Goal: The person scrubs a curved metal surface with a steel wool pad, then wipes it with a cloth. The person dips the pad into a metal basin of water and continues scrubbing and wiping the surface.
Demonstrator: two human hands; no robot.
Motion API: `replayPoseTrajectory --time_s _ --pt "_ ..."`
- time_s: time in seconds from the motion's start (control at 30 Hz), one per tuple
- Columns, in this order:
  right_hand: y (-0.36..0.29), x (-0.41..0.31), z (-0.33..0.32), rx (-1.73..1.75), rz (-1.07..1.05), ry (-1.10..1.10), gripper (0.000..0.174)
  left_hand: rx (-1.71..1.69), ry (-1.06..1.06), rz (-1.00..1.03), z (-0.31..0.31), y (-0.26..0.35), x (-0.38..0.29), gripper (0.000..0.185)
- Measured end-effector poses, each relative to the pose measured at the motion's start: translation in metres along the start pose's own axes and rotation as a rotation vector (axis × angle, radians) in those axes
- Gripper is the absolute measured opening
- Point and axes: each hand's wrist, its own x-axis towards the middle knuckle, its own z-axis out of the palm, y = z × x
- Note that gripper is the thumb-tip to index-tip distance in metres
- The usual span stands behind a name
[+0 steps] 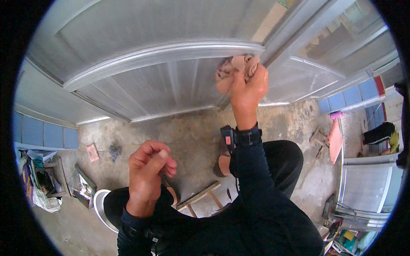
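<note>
My right hand (248, 88) grips a crumpled pinkish-brown cloth (235, 68) against the upper right corner of the lower panel of a grey metal door (160, 86), just under its horizontal rail (166, 50). A dark band with a small device is strapped on my right wrist. My left hand (152, 166) hangs over the floor below the door, fingers loosely curled, with nothing seen in it and touching nothing. The lower panel has vertical grooves and whitish streaks.
On the concrete floor lie a pink packet-like piece (93, 153) and a dark tangled scrap (115, 151). A metal basin (104, 211) is beside my left knee. At left stands a wooden rack (53, 179) with bags. Pink cloth (335, 140) hangs at right. A wooden frame (198, 195) is beneath me.
</note>
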Motion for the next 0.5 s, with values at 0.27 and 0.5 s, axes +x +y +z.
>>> replayPoseTrajectory --time_s 0.27,0.5 --pt "0.024 -0.019 0.016 0.060 -0.227 -0.121 0.027 0.018 0.022 -0.016 0.000 -0.006 0.004 0.013" --pt "0.012 -0.024 0.001 0.144 -0.122 -0.211 0.032 0.024 -0.013 -0.037 0.016 -0.007 0.012 0.015"
